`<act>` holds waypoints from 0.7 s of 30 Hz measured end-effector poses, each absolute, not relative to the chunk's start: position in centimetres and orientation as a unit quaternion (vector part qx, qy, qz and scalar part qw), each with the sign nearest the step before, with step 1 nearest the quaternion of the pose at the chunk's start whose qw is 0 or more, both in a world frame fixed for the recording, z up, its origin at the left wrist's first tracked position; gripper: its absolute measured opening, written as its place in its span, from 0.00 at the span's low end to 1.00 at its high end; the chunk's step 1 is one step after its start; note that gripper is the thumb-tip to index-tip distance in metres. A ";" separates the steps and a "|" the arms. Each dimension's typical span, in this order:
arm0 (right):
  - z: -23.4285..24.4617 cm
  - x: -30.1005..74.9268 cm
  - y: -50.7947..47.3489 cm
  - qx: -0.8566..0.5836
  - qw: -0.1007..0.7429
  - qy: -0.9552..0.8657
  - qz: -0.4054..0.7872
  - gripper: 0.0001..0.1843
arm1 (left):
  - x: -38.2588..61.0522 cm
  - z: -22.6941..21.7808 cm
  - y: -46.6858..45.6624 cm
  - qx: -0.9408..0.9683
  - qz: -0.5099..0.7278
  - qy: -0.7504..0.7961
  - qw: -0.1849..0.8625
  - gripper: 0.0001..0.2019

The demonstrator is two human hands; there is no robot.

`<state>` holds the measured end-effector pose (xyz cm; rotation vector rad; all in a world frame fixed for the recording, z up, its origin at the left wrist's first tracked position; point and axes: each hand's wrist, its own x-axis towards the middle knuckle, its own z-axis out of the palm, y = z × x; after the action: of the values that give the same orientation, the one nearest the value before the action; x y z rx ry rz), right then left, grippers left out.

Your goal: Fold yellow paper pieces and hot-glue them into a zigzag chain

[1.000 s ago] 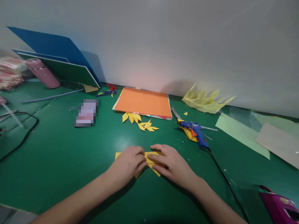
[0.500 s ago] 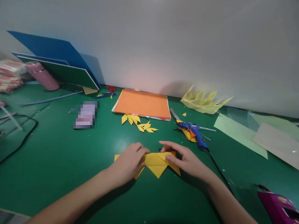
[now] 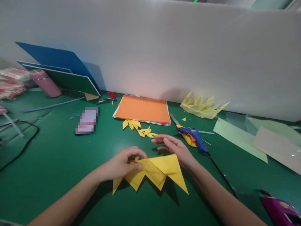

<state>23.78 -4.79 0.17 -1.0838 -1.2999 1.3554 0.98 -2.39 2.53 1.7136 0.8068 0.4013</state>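
Observation:
A folded yellow paper strip [image 3: 155, 171] with a row of pointed tips along its near edge is held up a little off the green table, its shadow falling below. My left hand [image 3: 125, 163] pinches the strip's upper edge left of its middle, thumb in front and fingers behind. My right hand [image 3: 172, 147] is behind the strip's right end, fingers apart and pointing left; whether its palm touches the paper I cannot tell. Beyond the hands lie small yellow paper pieces [image 3: 131, 124], and a blue glue gun [image 3: 198, 141] rests to the right.
An orange-topped paper stack [image 3: 143, 108] lies at the back, with a pale yellow spiky paper crown [image 3: 202, 106] right of it. A pixelated phone [image 3: 87, 121], a pink bottle [image 3: 45, 83] and leaning boards [image 3: 63, 78] are left. A magenta object [image 3: 279, 207] sits at the near right.
The yellow strip has come up off the table and opened out to the right, showing more points. My right hand has let go of its front and moved behind it. The view has tilted up slightly.

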 end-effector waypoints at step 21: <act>-1.2 16.6 4.0 -0.415 0.080 -0.904 0.068 0.30 | -3.4 4.4 1.7 0.060 0.608 0.334 0.718 0.17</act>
<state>16.64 3.99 -1.18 -1.2424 -2.7024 0.2037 -3.43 1.71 4.40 0.1320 0.7394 1.3454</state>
